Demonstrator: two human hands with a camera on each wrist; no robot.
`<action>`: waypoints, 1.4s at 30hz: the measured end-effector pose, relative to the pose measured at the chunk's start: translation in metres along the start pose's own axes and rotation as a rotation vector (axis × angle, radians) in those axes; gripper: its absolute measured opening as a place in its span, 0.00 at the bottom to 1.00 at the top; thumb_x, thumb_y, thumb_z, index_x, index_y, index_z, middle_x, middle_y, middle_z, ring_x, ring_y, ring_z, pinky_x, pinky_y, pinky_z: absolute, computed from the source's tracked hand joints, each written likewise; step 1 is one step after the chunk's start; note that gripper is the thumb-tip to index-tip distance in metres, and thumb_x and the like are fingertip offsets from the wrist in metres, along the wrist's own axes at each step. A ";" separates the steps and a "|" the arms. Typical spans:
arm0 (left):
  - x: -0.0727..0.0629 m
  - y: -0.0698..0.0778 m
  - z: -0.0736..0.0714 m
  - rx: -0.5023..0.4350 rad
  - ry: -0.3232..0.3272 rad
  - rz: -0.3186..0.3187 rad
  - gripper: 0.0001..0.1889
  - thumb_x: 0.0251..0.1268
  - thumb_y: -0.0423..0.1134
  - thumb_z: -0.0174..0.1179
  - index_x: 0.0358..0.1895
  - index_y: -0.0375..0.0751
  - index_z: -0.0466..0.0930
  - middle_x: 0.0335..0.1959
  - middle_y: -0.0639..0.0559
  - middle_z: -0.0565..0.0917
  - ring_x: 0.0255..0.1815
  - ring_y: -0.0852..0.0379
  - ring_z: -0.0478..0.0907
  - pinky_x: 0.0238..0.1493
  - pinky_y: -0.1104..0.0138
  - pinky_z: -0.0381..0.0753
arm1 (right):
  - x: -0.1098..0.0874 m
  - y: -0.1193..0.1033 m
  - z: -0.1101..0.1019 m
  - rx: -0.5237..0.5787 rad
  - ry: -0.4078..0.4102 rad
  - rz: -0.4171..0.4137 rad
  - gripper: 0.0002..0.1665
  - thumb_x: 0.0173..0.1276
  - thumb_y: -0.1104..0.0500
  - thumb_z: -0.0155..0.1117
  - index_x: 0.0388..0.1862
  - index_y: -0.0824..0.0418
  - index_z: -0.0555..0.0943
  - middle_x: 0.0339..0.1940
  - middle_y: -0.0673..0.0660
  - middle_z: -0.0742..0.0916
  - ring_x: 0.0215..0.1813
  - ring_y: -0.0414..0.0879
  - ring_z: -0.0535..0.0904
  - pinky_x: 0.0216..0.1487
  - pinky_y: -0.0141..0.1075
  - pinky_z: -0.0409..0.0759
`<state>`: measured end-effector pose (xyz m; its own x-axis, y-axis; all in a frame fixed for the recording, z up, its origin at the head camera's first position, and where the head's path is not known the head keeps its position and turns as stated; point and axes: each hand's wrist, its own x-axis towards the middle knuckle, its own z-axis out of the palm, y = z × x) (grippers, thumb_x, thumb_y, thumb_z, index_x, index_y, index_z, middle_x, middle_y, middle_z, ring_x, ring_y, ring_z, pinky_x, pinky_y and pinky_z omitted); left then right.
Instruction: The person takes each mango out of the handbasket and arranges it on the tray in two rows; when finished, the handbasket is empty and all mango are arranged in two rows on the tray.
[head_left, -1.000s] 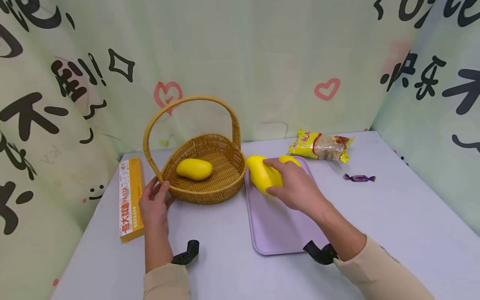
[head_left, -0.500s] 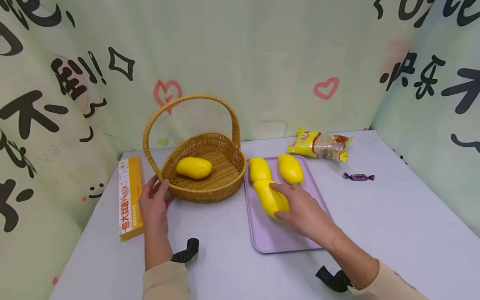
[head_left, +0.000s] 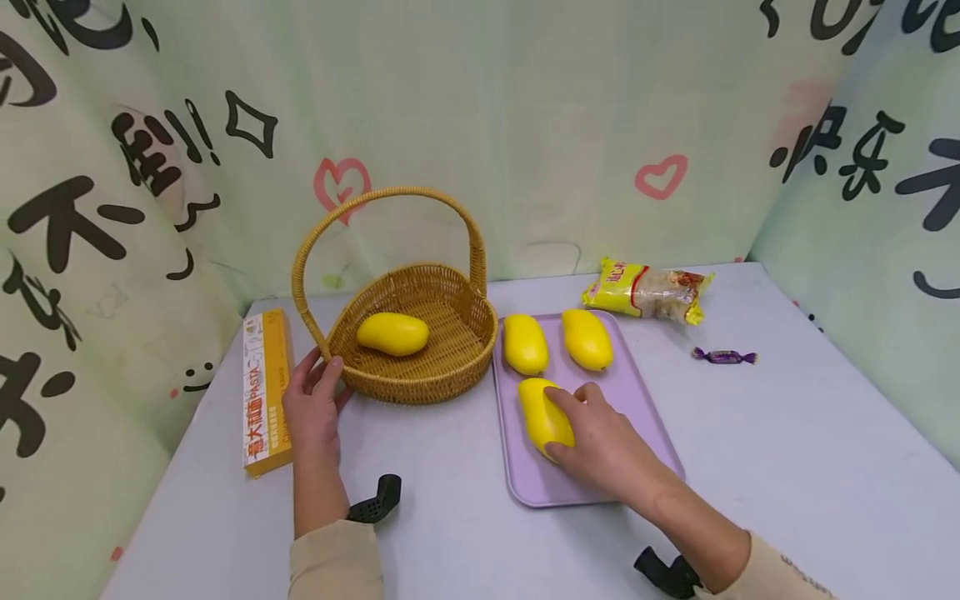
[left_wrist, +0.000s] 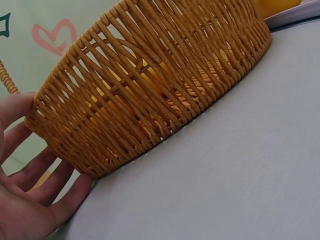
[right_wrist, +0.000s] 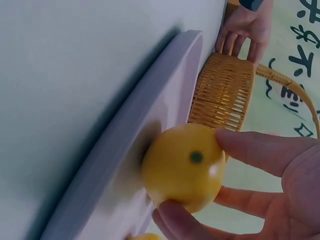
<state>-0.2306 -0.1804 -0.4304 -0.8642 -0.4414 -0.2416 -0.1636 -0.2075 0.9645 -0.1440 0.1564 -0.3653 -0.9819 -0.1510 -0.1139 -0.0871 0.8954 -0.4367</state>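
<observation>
My right hand (head_left: pixel 611 437) grips a yellow mango (head_left: pixel 543 415) between thumb and fingers, low over the front half of the lilac tray (head_left: pixel 528 492). In the right wrist view the mango's end with a dark green spot (right_wrist: pixel 196 157) faces the camera. Two more mangoes, one on the left (head_left: pixel 525 344) and one on the right (head_left: pixel 587 339), lie at the tray's back. My left hand (head_left: pixel 313 408) holds the left side of the wicker basket (head_left: pixel 420 389), thumb at the rim, fingers against the weave. Inside the basket lies another mango (head_left: pixel 393 333).
A pasta box (head_left: pixel 268 392) lies left of the basket, beside my left hand. Behind the tray is a yellow and clear snack bag (head_left: pixel 648 292). A purple wrapped candy (head_left: pixel 724 357) lies to the tray's right. A printed curtain (head_left: pixel 540 167) hangs along the table's back edge.
My right hand has brought its mango from the tray's back left toward the front, uncovering the two mangoes behind. The left hand and basket have stayed in place.
</observation>
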 end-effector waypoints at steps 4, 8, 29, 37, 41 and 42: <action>0.000 0.000 0.001 -0.001 -0.002 -0.008 0.28 0.74 0.52 0.63 0.75 0.66 0.70 0.74 0.54 0.72 0.69 0.56 0.73 0.69 0.60 0.79 | 0.004 0.001 0.001 -0.069 0.027 -0.020 0.40 0.62 0.51 0.77 0.71 0.61 0.76 0.60 0.65 0.78 0.45 0.55 0.78 0.48 0.49 0.82; 0.000 0.000 0.002 -0.002 -0.002 -0.009 0.28 0.74 0.52 0.63 0.75 0.65 0.70 0.74 0.53 0.72 0.68 0.56 0.73 0.69 0.60 0.79 | 0.010 0.001 0.002 -0.123 0.048 -0.059 0.40 0.60 0.47 0.79 0.68 0.62 0.78 0.68 0.66 0.76 0.60 0.61 0.76 0.58 0.58 0.83; 0.001 0.004 0.003 -0.016 -0.006 -0.010 0.29 0.73 0.52 0.64 0.75 0.66 0.70 0.74 0.53 0.72 0.68 0.56 0.73 0.69 0.60 0.79 | 0.026 0.001 -0.002 0.046 -0.077 -0.036 0.38 0.60 0.48 0.79 0.69 0.51 0.78 0.61 0.62 0.78 0.43 0.50 0.77 0.41 0.39 0.80; 0.001 0.002 0.000 -0.010 -0.003 -0.009 0.29 0.74 0.52 0.64 0.75 0.66 0.70 0.74 0.53 0.72 0.68 0.56 0.73 0.69 0.60 0.79 | 0.027 -0.004 -0.005 0.041 -0.110 -0.007 0.39 0.60 0.50 0.78 0.70 0.51 0.76 0.57 0.61 0.78 0.41 0.50 0.76 0.37 0.36 0.78; 0.001 0.002 0.000 -0.005 -0.002 -0.003 0.29 0.74 0.52 0.63 0.76 0.65 0.70 0.74 0.53 0.72 0.69 0.55 0.73 0.69 0.60 0.79 | 0.027 -0.005 -0.006 0.031 -0.117 0.001 0.41 0.60 0.49 0.78 0.73 0.50 0.75 0.58 0.61 0.78 0.41 0.50 0.76 0.37 0.36 0.78; 0.001 0.002 0.000 -0.005 -0.002 -0.003 0.29 0.74 0.52 0.64 0.76 0.65 0.70 0.74 0.53 0.72 0.69 0.55 0.73 0.69 0.60 0.79 | 0.027 -0.006 -0.007 0.021 -0.117 0.002 0.42 0.60 0.48 0.78 0.73 0.49 0.75 0.58 0.61 0.78 0.41 0.50 0.76 0.37 0.36 0.78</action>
<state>-0.2315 -0.1810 -0.4289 -0.8648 -0.4386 -0.2443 -0.1638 -0.2134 0.9631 -0.1708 0.1502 -0.3601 -0.9556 -0.1981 -0.2181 -0.0801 0.8870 -0.4549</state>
